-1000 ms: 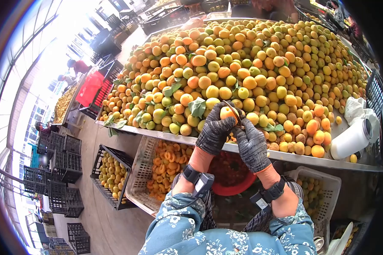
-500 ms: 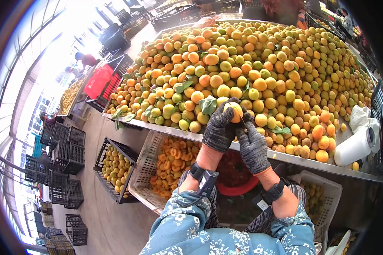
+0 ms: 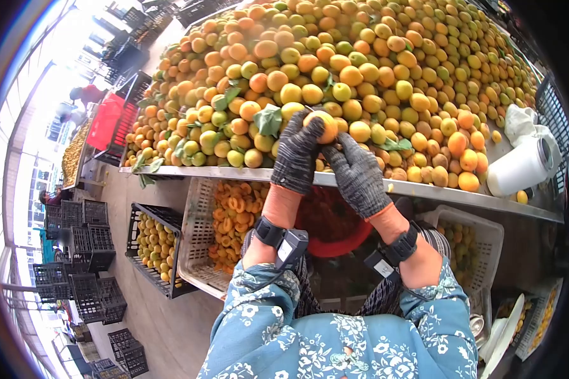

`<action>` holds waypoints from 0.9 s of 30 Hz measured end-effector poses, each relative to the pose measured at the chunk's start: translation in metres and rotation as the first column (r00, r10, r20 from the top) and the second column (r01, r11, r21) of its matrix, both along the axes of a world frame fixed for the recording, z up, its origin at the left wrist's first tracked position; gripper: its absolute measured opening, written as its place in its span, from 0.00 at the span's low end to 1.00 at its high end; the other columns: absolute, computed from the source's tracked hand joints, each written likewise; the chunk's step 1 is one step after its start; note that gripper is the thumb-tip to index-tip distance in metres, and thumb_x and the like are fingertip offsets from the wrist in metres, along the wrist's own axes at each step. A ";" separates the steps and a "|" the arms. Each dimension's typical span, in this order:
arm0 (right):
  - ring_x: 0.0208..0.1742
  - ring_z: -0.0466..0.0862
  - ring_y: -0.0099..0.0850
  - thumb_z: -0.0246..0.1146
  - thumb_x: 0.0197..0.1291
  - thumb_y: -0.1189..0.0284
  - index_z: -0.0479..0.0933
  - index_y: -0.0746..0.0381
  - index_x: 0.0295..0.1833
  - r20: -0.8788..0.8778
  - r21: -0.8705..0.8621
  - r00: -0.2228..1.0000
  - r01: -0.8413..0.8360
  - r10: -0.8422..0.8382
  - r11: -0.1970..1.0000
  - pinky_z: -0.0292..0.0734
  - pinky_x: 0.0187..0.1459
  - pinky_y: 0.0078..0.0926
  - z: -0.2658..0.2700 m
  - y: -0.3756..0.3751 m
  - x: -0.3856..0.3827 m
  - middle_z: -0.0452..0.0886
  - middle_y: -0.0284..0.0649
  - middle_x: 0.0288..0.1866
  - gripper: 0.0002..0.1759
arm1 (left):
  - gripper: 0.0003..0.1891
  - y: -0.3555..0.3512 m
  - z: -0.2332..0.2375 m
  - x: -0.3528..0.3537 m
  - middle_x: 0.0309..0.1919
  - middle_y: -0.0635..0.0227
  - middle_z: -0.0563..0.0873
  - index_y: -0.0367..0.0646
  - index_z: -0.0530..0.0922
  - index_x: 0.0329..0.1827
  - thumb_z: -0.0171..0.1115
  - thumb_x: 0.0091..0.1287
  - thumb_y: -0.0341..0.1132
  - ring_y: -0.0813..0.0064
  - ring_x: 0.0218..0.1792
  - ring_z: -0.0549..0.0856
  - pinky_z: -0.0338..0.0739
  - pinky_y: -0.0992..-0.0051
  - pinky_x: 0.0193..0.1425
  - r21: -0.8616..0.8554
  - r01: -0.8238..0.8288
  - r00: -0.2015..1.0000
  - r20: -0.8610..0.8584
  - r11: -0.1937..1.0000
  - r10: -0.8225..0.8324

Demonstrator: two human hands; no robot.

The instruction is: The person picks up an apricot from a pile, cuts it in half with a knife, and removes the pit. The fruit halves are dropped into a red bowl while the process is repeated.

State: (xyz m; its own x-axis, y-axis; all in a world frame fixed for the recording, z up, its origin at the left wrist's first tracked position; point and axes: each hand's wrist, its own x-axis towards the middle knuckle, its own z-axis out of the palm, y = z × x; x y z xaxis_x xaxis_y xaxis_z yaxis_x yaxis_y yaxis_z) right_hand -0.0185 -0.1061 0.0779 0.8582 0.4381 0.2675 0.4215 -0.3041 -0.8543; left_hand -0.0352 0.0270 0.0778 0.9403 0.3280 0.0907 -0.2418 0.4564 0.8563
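My left hand [image 3: 295, 155], in a dark grey knit glove, grips a yellow-orange apricot [image 3: 325, 128] between thumb and fingers above the table's metal edge [image 3: 423, 190]. Close against the fruit's lower right is my gloved right hand [image 3: 360, 179], its thumb and fingers drawn together. I cannot tell what, if anything, is pinched in it. Behind both hands rises a large heap of apricots [image 3: 360, 76], with a few green leaves [image 3: 269, 120] among them.
Below the table stand a white basket [image 3: 191, 243] of halved apricots, a red basin [image 3: 338, 246] and another white basket [image 3: 487, 243]. A black crate [image 3: 134, 243] of apricots sits at left. On the table's right lies a white container [image 3: 518, 168]. Black crates are stacked far left.
The view has tilted, so the heap sits higher in it. My left hand still holds the apricot, while my right hand has shifted slightly lower beside the fruit.
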 end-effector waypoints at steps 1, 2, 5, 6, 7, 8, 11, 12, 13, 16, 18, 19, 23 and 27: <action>0.41 0.82 0.53 0.58 0.65 0.62 0.76 0.61 0.52 -0.006 -0.011 1.000 0.007 -0.007 1.000 0.75 0.39 0.48 -0.002 0.001 -0.002 0.82 0.54 0.38 0.16 | 0.17 0.000 0.001 -0.003 0.40 0.68 0.80 0.40 0.75 0.50 0.64 0.67 0.43 0.75 0.40 0.81 0.80 0.73 0.45 -0.040 -0.015 1.000 -0.003 0.999 0.015; 0.41 0.82 0.53 0.57 0.66 0.61 0.75 0.60 0.53 0.013 0.025 1.000 0.006 -0.007 1.000 0.76 0.39 0.48 -0.003 0.003 -0.004 0.82 0.54 0.38 0.16 | 0.18 0.001 0.002 -0.003 0.40 0.67 0.81 0.40 0.75 0.50 0.63 0.68 0.46 0.73 0.40 0.82 0.80 0.72 0.45 -0.212 -0.030 0.998 -0.058 0.977 0.018; 0.41 0.83 0.52 0.56 0.66 0.59 0.73 0.59 0.55 -0.006 -0.014 1.000 0.016 -0.016 1.000 0.77 0.41 0.48 0.000 0.007 -0.006 0.83 0.52 0.39 0.18 | 0.22 -0.002 0.004 -0.001 0.41 0.65 0.82 0.42 0.74 0.52 0.58 0.70 0.52 0.68 0.40 0.83 0.81 0.69 0.45 -0.329 -0.017 0.996 -0.084 0.944 -0.011; 0.42 0.83 0.52 0.56 0.66 0.59 0.72 0.59 0.56 -0.028 -0.012 1.000 0.008 -0.009 1.000 0.77 0.42 0.48 0.001 0.008 -0.005 0.83 0.52 0.39 0.19 | 0.23 -0.007 0.005 -0.005 0.41 0.65 0.82 0.42 0.74 0.53 0.57 0.70 0.53 0.68 0.41 0.83 0.81 0.69 0.46 -0.341 0.027 0.993 -0.101 0.940 -0.065; 0.42 0.83 0.52 0.56 0.66 0.58 0.72 0.59 0.56 -0.042 -0.011 0.999 -0.001 0.001 1.000 0.77 0.42 0.48 0.002 0.006 -0.002 0.83 0.52 0.39 0.19 | 0.23 -0.012 0.010 -0.006 0.42 0.65 0.82 0.42 0.74 0.54 0.57 0.70 0.54 0.68 0.41 0.83 0.81 0.69 0.46 -0.353 0.071 0.987 -0.111 0.933 -0.117; 0.42 0.83 0.52 0.56 0.66 0.59 0.73 0.60 0.55 -0.042 -0.007 0.999 -0.005 0.005 1.000 0.76 0.42 0.47 0.004 0.003 -0.001 0.83 0.51 0.39 0.19 | 0.24 -0.006 -0.004 0.000 0.44 0.64 0.83 0.40 0.74 0.55 0.57 0.70 0.53 0.71 0.42 0.83 0.81 0.72 0.45 -0.339 0.070 0.990 -0.092 0.938 -0.107; 0.42 0.84 0.49 0.59 0.66 0.62 0.76 0.64 0.55 -0.105 0.045 0.993 -0.039 0.044 0.998 0.77 0.41 0.41 0.010 -0.005 0.002 0.83 0.54 0.37 0.19 | 0.23 -0.001 -0.004 0.000 0.44 0.65 0.83 0.39 0.73 0.56 0.57 0.71 0.51 0.74 0.42 0.83 0.81 0.75 0.45 0.047 0.099 0.991 -0.095 0.994 -0.094; 0.42 0.84 0.50 0.60 0.65 0.63 0.76 0.64 0.52 -0.121 0.107 0.992 -0.032 0.045 0.994 0.77 0.40 0.41 0.012 -0.006 0.000 0.83 0.53 0.36 0.17 | 0.22 -0.002 -0.004 0.000 0.44 0.65 0.82 0.38 0.74 0.56 0.60 0.70 0.47 0.75 0.42 0.83 0.81 0.77 0.45 0.071 0.069 0.996 -0.054 0.995 -0.065; 0.42 0.84 0.50 0.60 0.65 0.63 0.76 0.64 0.52 -0.119 0.107 0.992 -0.028 0.041 0.994 0.77 0.40 0.41 0.011 -0.006 0.001 0.83 0.53 0.36 0.17 | 0.22 -0.004 0.003 -0.001 0.44 0.65 0.82 0.38 0.74 0.56 0.60 0.70 0.47 0.75 0.42 0.83 0.81 0.77 0.45 0.071 0.073 0.996 -0.052 0.995 -0.069; 0.41 0.83 0.51 0.59 0.65 0.63 0.76 0.65 0.50 -0.094 0.069 0.995 -0.032 0.038 0.997 0.77 0.40 0.42 0.006 -0.005 0.000 0.82 0.53 0.36 0.16 | 0.25 -0.007 0.015 -0.004 0.46 0.62 0.78 0.35 0.72 0.57 0.65 0.66 0.45 0.69 0.47 0.80 0.80 0.69 0.51 0.188 -0.031 1.000 0.010 0.982 0.030; 0.41 0.83 0.51 0.58 0.65 0.63 0.75 0.65 0.51 -0.095 0.060 0.995 -0.034 0.040 0.998 0.76 0.41 0.42 -0.001 -0.002 0.002 0.82 0.53 0.36 0.17 | 0.22 -0.004 0.007 -0.001 0.44 0.64 0.80 0.39 0.73 0.54 0.64 0.67 0.46 0.71 0.44 0.81 0.81 0.71 0.48 0.104 -0.035 0.999 0.006 0.994 0.035; 0.41 0.83 0.51 0.58 0.66 0.63 0.75 0.65 0.52 -0.100 0.056 0.994 -0.044 0.049 0.998 0.76 0.41 0.42 -0.002 -0.001 0.002 0.82 0.54 0.36 0.17 | 0.20 -0.004 0.005 0.000 0.43 0.65 0.81 0.40 0.74 0.53 0.63 0.68 0.46 0.73 0.42 0.82 0.82 0.73 0.46 0.054 -0.034 0.999 0.025 0.998 0.033; 0.41 0.83 0.52 0.59 0.65 0.62 0.75 0.66 0.52 -0.035 -0.125 0.998 0.048 -0.053 0.991 0.76 0.41 0.43 0.007 -0.001 0.002 0.82 0.54 0.36 0.19 | 0.20 -0.020 -0.001 0.001 0.43 0.66 0.81 0.42 0.75 0.50 0.60 0.70 0.51 0.73 0.42 0.82 0.81 0.73 0.47 -0.244 -0.066 0.991 -0.132 0.968 0.034; 0.41 0.83 0.52 0.57 0.65 0.59 0.75 0.62 0.51 -0.059 -0.084 0.998 0.009 -0.014 0.996 0.75 0.42 0.48 0.001 -0.009 0.010 0.83 0.53 0.37 0.19 | 0.19 -0.014 -0.006 0.002 0.43 0.66 0.82 0.41 0.76 0.50 0.58 0.71 0.50 0.74 0.43 0.82 0.80 0.74 0.48 -0.164 0.021 0.989 -0.140 0.986 -0.045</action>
